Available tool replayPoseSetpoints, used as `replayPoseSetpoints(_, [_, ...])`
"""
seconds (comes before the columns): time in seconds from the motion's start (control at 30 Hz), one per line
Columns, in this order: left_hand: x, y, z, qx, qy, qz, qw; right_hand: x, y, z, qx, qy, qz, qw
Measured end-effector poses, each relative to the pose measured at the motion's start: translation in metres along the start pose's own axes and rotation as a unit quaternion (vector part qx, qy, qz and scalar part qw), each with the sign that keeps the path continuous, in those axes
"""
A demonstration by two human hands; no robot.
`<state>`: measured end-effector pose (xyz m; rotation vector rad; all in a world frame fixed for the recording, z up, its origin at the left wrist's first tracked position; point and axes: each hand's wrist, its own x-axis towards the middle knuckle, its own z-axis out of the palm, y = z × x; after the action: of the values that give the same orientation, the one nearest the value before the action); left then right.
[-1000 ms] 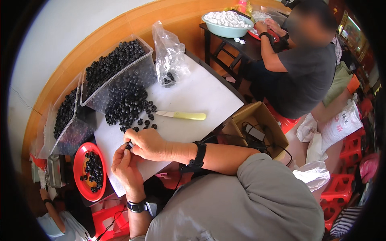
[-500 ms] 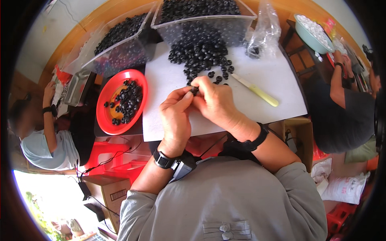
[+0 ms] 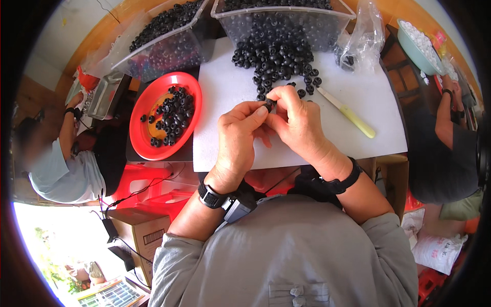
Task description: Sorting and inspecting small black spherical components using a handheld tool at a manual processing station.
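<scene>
My left hand [image 3: 237,135] and my right hand [image 3: 298,123] meet over the white sheet [image 3: 220,61] on the table. Between their fingertips they pinch one small black round piece [image 3: 269,104], mostly covered by the fingers. Just beyond lies a loose pile of similar black pieces [image 3: 279,59], round and bead-like, some showing a hole. To the right of my right hand rests a knife [image 3: 357,123] with a pale yellow-green handle, its blade pointing at the pile. A red plate [image 3: 136,107] on the left holds more black pieces.
Two clear plastic bins, one behind the pile [image 3: 335,20] and one at the far left [image 3: 189,48], hold many black pieces. A clear plastic bag [image 3: 365,43] stands right of them. People work on both sides; a teal basin [image 3: 420,53] holds white pieces.
The whole view has shifted, so the table things appear farther right and higher. Both hands still pinch a black piece, with little change in their grip.
</scene>
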<state>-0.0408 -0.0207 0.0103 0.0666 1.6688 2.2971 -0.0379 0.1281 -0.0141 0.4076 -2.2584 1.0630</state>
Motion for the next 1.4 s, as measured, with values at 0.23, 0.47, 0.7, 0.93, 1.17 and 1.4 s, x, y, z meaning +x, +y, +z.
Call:
replayPoseSetpoints(0.23, [-0.007,-0.015,0.005,0.07,0.052,0.068,0.994,0.004,-0.004,-0.001,-0.054,0.013,-0.067,0.996])
replayPoseSetpoints(0.47, [-0.009,0.002,-0.004,0.084,-0.031,0.021,0.996,0.002,-0.002,-0.004,-0.064,0.012,-0.069,0.995])
replayPoseSetpoints(0.7, [-0.011,-0.007,-0.005,0.013,0.004,0.022,1.0,-0.001,-0.003,0.003,-0.049,-0.01,-0.058,0.997])
replayPoseSetpoints(0.93, [-0.017,-0.002,0.0,-0.004,0.018,-0.003,1.0,0.001,-0.005,0.001,-0.054,0.037,-0.132,0.989])
replayPoseSetpoints(1.17, [-0.014,-0.003,-0.006,0.055,-0.039,0.003,0.998,-0.001,-0.003,0.001,-0.005,-0.004,-0.087,0.996])
replayPoseSetpoints(1.4, [-0.023,-0.008,-0.004,0.058,0.002,0.034,0.998,-0.002,-0.006,0.0,0.021,-0.005,-0.126,0.992])
